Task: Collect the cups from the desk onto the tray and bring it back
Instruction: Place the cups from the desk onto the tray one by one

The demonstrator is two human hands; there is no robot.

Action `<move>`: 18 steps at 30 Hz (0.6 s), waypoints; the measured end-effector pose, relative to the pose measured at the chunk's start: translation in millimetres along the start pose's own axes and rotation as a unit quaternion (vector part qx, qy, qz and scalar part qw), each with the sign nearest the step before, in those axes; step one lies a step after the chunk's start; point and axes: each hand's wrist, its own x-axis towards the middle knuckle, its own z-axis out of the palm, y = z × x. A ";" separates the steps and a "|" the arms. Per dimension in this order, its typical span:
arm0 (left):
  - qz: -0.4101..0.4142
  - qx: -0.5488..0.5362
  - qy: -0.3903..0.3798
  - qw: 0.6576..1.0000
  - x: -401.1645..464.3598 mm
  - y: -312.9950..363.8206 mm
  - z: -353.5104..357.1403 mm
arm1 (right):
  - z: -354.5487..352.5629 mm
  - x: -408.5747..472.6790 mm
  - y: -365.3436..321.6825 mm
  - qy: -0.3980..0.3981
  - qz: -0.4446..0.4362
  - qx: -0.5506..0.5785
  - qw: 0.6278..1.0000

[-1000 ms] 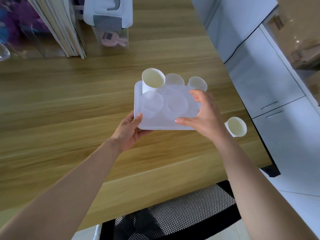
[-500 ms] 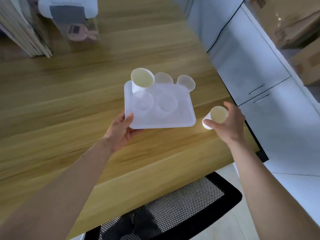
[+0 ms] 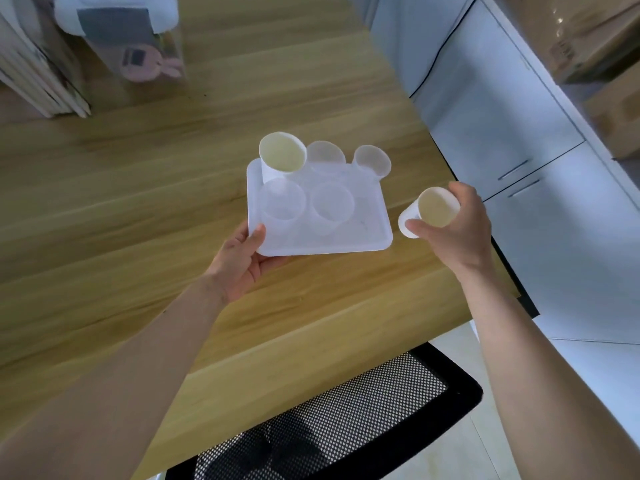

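- The right hand [image 3: 457,230] holds a white paper cup [image 3: 429,212], tilted so its open mouth faces up and toward the camera, its base toward the tray.
- The left hand [image 3: 242,261] grips the near left corner of the white tray [image 3: 367,233], thumb on top.
- The tray's long axis runs left to right; it carries one paper cup and four clear cups, all mouths up.
- Its near right corner is bare.
- The table's [image 3: 138,202] right edge lies just beside the held cup.
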 end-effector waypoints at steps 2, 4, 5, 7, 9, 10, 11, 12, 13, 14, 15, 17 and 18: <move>0.000 0.002 -0.004 1.000 -1.9 2.0 1.5 | -2.6 0.1 -11.8 -0.004 -0.023 0.005 1.000; 0.002 0.005 -0.010 1.000 -4.3 3.1 3.3 | -2.3 -0.3 -20.8 -0.022 -0.045 0.009 0.999; 0.003 0.007 -0.014 1.000 -6.1 3.5 4.3 | -1.2 -1.1 -24.4 -0.036 -0.054 0.013 0.998; 0.004 0.011 -0.021 1.000 -9.9 4.9 6.0 | 1.2 -3.0 -30.9 -0.066 -0.070 0.017 0.995; 0.003 0.013 -0.025 1.000 -14.1 6.6 6.8 | 4.3 -4.7 -36.9 -0.087 -0.085 0.020 0.992; 0.005 0.013 -0.027 1.000 -16.9 8.2 7.0 | 5.6 -5.7 -40.1 -0.097 -0.090 0.024 0.991; 0.005 0.014 -0.029 0.999 -18.6 8.8 7.6 | 7.4 -5.9 -41.2 -0.107 -0.092 0.031 0.990; 0.005 0.013 -0.030 0.999 -20.3 9.5 8.2 | 8.7 -6.4 -42.1 -0.115 -0.092 0.037 0.988; 0.006 0.012 -0.032 0.999 -22.9 10.8 8.6 | 9.8 -7.5 -43.5 -0.123 -0.094 0.039 0.987; 0.008 0.012 -0.033 0.999 -24.9 11.8 8.8 | 10.5 -8.6 -44.9 -0.126 -0.095 0.038 0.987; 0.010 0.013 -0.034 0.999 -26.7 12.5 9.3 | 10.9 -9.4 -45.8 -0.127 -0.095 0.036 0.987; 0.014 0.015 -0.034 0.999 -30.4 14.6 8.9 | 10.3 -11.4 -48.7 -0.126 -0.098 0.033 0.987; 0.016 0.015 -0.035 0.999 -32.4 15.6 8.8 | 9.6 -12.4 -50.0 -0.125 -0.100 0.031 0.987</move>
